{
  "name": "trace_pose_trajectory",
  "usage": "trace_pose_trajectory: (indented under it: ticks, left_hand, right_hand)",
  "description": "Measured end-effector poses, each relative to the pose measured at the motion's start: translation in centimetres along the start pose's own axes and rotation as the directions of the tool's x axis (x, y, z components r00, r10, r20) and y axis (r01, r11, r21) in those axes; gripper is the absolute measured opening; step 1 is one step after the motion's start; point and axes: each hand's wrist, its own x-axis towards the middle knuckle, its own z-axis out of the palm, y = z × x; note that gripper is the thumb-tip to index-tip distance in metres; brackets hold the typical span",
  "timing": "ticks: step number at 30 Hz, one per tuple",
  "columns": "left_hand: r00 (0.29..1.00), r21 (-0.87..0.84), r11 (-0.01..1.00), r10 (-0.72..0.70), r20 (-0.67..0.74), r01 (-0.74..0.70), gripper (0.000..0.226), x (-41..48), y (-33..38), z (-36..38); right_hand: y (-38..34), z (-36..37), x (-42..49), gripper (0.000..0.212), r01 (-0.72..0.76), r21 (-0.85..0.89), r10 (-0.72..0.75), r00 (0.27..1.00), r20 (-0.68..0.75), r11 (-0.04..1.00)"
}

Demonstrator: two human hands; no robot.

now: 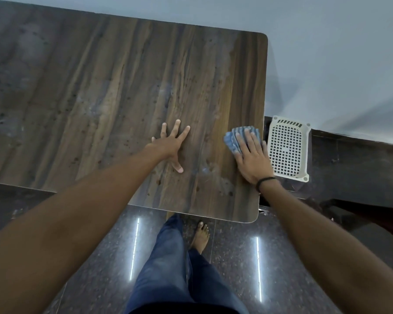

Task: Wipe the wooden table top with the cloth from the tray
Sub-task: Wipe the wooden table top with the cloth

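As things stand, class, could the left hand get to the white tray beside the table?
Probably not easily. The left hand lies flat on the table top, and the right hand, pressing the cloth, sits between it and the tray; it would have to cross over.

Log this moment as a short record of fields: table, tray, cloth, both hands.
table: wooden top, with dark spots and pale smears
tray: white, perforated, empty, on a dark surface just past the table's right edge
cloth: blue, folded, on the table near its right edge
left hand: flat on the table, fingers spread, holds nothing
right hand: flat on the cloth, fingers straight, presses it down
stage: cloth is out of the tray and on the wood
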Motion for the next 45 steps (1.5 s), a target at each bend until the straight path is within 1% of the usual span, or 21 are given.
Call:
trace_pose_trajectory:
  ticks: [2, 5, 6, 9, 10, 14, 15, 18, 19, 22, 23, 25, 27, 29, 31, 35, 37, 39, 41, 43, 45]
  left_hand:
    - [1.0, -0.005, 1.0, 0.023, -0.022, -0.023, 0.155, 0.0, 0.0, 0.3]
    - [0.998, -0.027, 0.999, 0.033, -0.045, -0.035, 0.154, -0.2, -0.4, 0.2]
    - [0.998, -0.028, 0.999, 0.027, -0.049, -0.028, 0.154, -0.2, -0.4, 0.2]
    - [0.999, -0.038, 0.999, 0.026, -0.043, -0.028, 0.156, -0.1, -0.2, 0.2]
    - [0.999, -0.046, 0.999, 0.026, -0.041, -0.028, 0.156, -0.2, -0.2, 0.2]
    - [0.997, -0.112, 0.994, -0.01, -0.073, 0.002, 0.148, -1.1, -0.3, 0.8]
    - [0.996, -0.133, 0.991, -0.027, -0.082, 0.016, 0.146, -1.4, -0.1, 1.0]
    - [0.997, -0.17, 0.985, -0.043, -0.068, 0.031, 0.142, -1.6, 0.3, 1.3]
    - [0.998, -0.172, 0.985, -0.039, -0.055, 0.029, 0.143, -1.6, 0.2, 1.3]
    - [1.0, -0.153, 0.988, -0.013, -0.004, 0.012, 0.151, -1.5, -0.2, 1.5]
    - [1.0, -0.145, 0.989, -0.008, 0.002, 0.008, 0.153, -1.5, -0.1, 1.6]
    - [1.0, -0.125, 0.992, -0.004, 0.003, 0.004, 0.155, -1.6, 0.1, 1.9]
    - [1.0, -0.122, 0.993, -0.003, -0.021, 0.0, 0.156, -1.7, 0.2, 2.1]
    - [0.999, -0.138, 0.99, 0.0, -0.05, -0.007, 0.153, -2.0, -0.2, 2.2]
    - [0.997, -0.142, 0.99, 0.003, -0.081, -0.015, 0.15, -2.4, -1.0, 2.7]
    - [0.997, -0.137, 0.99, 0.009, -0.072, -0.019, 0.153, -3.1, -2.6, 4.2]
    - [0.998, -0.104, 0.994, 0.02, -0.058, -0.026, 0.154, -3.2, -2.9, 4.4]
    - [0.998, -0.095, 0.995, 0.026, -0.055, -0.031, 0.153, -3.1, -2.9, 4.3]
    - [0.998, -0.091, 0.995, 0.024, -0.059, -0.029, 0.153, -3.0, -2.8, 4.3]
    - [0.998, -0.082, 0.996, 0.016, -0.061, -0.021, 0.153, -2.9, -2.7, 4.5]
    - [0.998, -0.076, 0.997, 0.014, -0.066, -0.019, 0.153, -2.9, -2.8, 4.5]
  right_hand:
    - [-3.3, 0.9, -1.0, 0.058, 0.027, -0.031, -0.026, 0.999, 0.025, 0.999]
    - [-1.1, 1.5, -3.5, 0.056, 0.501, -0.095, -0.49, 0.864, 0.117, 0.86]
    - [-0.2, 1.3, -3.2, 0.056, 0.465, -0.109, -0.457, 0.885, 0.094, 0.878]
    - [-1.9, 1.4, -2.2, 0.057, -0.105, 0.043, 0.107, 0.993, -0.047, 0.994]
    - [-3.7, 1.8, -2.6, 0.058, -0.108, 0.02, 0.109, 0.993, -0.044, 0.994]
    - [0.1, 1.8, -5.8, 0.055, 0.582, -0.106, -0.575, 0.813, 0.089, 0.806]
    - [1.2, 1.6, -5.4, 0.055, 0.545, -0.111, -0.542, 0.838, 0.057, 0.831]
    - [-1.3, 1.8, -4.8, 0.057, -0.05, 0.03, 0.052, 0.996, -0.066, 0.998]
    - [-2.8, 2.1, -5.1, 0.057, -0.058, 0.014, 0.059, 0.997, -0.057, 0.998]
    - [0.1, 2.1, -6.8, 0.056, 0.506, -0.109, -0.498, 0.862, 0.09, 0.856]
    - [1.5, 1.6, -6.4, 0.056, 0.543, -0.124, -0.533, 0.839, 0.109, 0.831]
    - [1.7, 1.2, -5.4, 0.056, 0.231, -0.038, -0.23, 0.973, 0.031, 0.972]
    - [-2.3, 1.9, -5.6, 0.058, -0.046, 0.018, 0.046, 0.998, -0.03, 0.999]
    - [-3.4, 2.9, -7.1, 0.057, 0.347, -0.076, -0.344, 0.937, 0.055, 0.935]
    - [0.1, 2.0, -7.5, 0.055, 0.654, -0.119, -0.632, 0.754, 0.179, 0.747]
    - [-1.6, 2.2, -7.6, 0.057, 0.007, -0.004, -0.007, 1.0, -0.028, 1.0]
    - [-3.5, 3.5, -9.6, 0.057, 0.295, -0.095, -0.294, 0.955, 0.02, 0.951]
    - [-0.3, 3.1, -10.3, 0.055, 0.666, -0.141, -0.648, 0.746, 0.152, 0.733]
    - [1.2, 2.3, -9.3, 0.055, 0.533, -0.131, -0.523, 0.846, 0.105, 0.836]
    - [-1.5, 2.4, -9.7, 0.057, 0.061, -0.033, -0.062, 0.998, -0.01, 0.998]
    - [-5.0, 3.7, -11.1, 0.057, 0.192, -0.068, -0.19, 0.981, 0.035, 0.979]
